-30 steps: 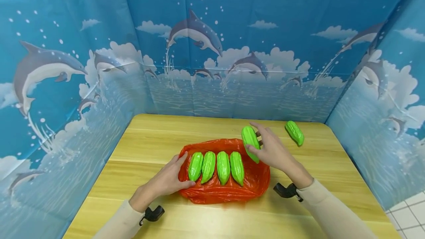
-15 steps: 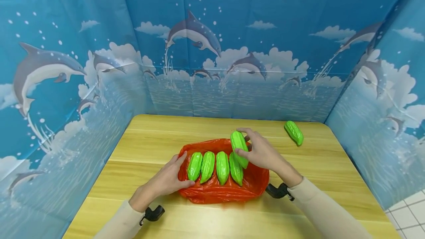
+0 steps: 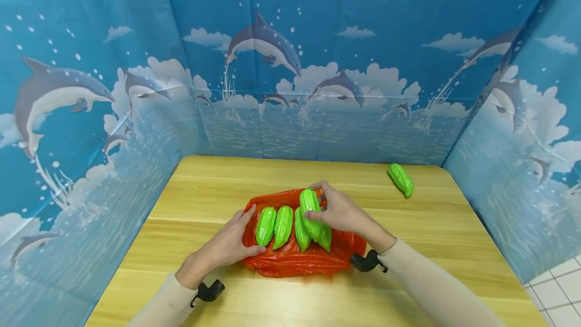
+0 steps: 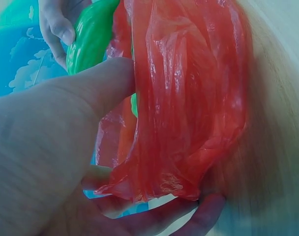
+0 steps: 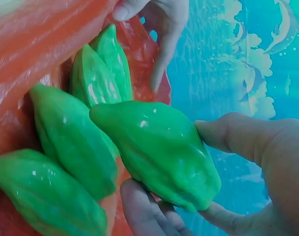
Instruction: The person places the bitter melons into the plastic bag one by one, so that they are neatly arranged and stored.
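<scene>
A red plastic bag (image 3: 299,266) lies spread open on the table, with several green bitter melons (image 3: 283,226) side by side inside it. My left hand (image 3: 227,243) holds the bag's left end, thumb at the front rim and fingers toward the back. In the left wrist view, the thumb presses over the red plastic (image 4: 184,108). My right hand (image 3: 342,212) grips one more bitter melon (image 5: 157,152) between thumb and fingers. That melon is above the ones at the right of the row and partly hides them in the head view.
Another green bitter melon (image 3: 401,180) lies alone at the back right of the wooden table (image 3: 204,180). A blue dolphin-print curtain (image 3: 290,130) stands behind the table and along both sides. Each wrist wears a black device (image 3: 211,291).
My right hand has carried its bitter melon leftward and down, from the bag's right back edge to over the melons in the row. The left hand has stayed at the bag's left end.
</scene>
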`<state>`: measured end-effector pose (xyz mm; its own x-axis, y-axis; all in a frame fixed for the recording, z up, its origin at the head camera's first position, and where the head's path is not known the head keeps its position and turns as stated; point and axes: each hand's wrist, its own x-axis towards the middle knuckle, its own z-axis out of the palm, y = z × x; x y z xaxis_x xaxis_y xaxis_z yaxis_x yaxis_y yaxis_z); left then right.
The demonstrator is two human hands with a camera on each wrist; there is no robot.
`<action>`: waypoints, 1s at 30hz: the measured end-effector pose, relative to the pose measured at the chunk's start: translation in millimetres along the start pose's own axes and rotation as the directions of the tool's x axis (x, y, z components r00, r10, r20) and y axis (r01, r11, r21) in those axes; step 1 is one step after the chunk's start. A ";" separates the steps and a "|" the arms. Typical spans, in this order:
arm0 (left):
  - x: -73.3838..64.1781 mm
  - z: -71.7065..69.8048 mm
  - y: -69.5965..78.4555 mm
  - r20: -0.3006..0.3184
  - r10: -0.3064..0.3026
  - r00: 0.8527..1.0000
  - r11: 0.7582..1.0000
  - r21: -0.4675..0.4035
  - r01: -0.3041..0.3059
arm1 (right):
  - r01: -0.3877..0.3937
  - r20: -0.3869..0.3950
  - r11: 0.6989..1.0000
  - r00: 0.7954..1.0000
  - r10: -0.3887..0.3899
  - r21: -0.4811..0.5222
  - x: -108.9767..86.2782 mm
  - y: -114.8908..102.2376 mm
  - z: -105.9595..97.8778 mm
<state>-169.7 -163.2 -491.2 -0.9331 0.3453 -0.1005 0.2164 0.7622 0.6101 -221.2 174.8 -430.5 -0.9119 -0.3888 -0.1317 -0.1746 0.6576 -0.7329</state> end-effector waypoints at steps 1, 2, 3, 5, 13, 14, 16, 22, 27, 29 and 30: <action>0.1 0.2 -0.5 -0.003 0.000 1.000 1.000 0.000 0.000 | -0.011 0.009 1.000 1.000 0.011 0.011 0.9 -0.6 1.4; 0.1 0.2 -0.9 -0.005 0.002 1.000 1.000 -0.001 -0.002 | -0.020 0.019 1.000 1.000 0.020 0.021 1.9 -1.1 2.9; 0.1 0.4 -1.3 -0.007 0.002 1.000 1.000 -0.002 -0.002 | -0.028 0.026 0.999 0.999 0.028 0.029 2.8 -1.6 4.3; 0.2 0.0 -1.4 -0.013 0.006 1.000 1.000 -0.001 -0.006 | -0.041 0.042 0.998 0.998 0.039 0.049 4.7 -2.1 7.2; -0.1 -1.3 -1.2 -0.018 0.010 1.000 1.000 0.004 -0.010 | -0.072 0.087 0.993 0.994 0.064 0.089 9.2 -5.8 19.1; -0.2 -1.3 -1.1 -0.019 0.011 1.000 1.000 0.002 -0.011 | -0.076 0.086 0.993 0.994 0.068 0.089 9.5 -6.4 20.4; -0.4 -1.1 -1.0 -0.017 0.012 1.000 1.000 0.000 -0.012 | -0.084 0.083 0.992 0.994 0.076 0.095 9.9 -7.4 23.0; -0.1 -0.9 -0.6 -0.009 0.020 1.000 1.000 -0.002 -0.020 | -0.111 0.062 0.989 0.993 0.104 0.102 10.1 -7.8 31.4; 0.6 -1.1 -0.5 -0.002 0.021 1.000 1.000 -0.008 -0.021 | -0.116 0.054 0.989 0.992 0.112 0.089 9.9 -8.8 35.7; 1.0 -1.0 -0.7 -0.002 0.021 1.000 1.000 -0.009 -0.021 | -0.114 0.052 0.990 0.993 0.111 0.077 9.5 -9.1 36.4; 1.1 -1.1 -0.8 -0.001 0.020 1.000 1.000 -0.008 -0.020 | -0.112 0.052 0.991 0.993 0.108 0.069 9.3 -8.9 36.5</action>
<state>-171.2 -164.0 -491.0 -0.9289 0.3601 -0.0871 0.2331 0.7507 0.6181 -214.6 141.8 -449.6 -0.9049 -0.3481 -0.2448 -0.0454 0.6509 -0.7578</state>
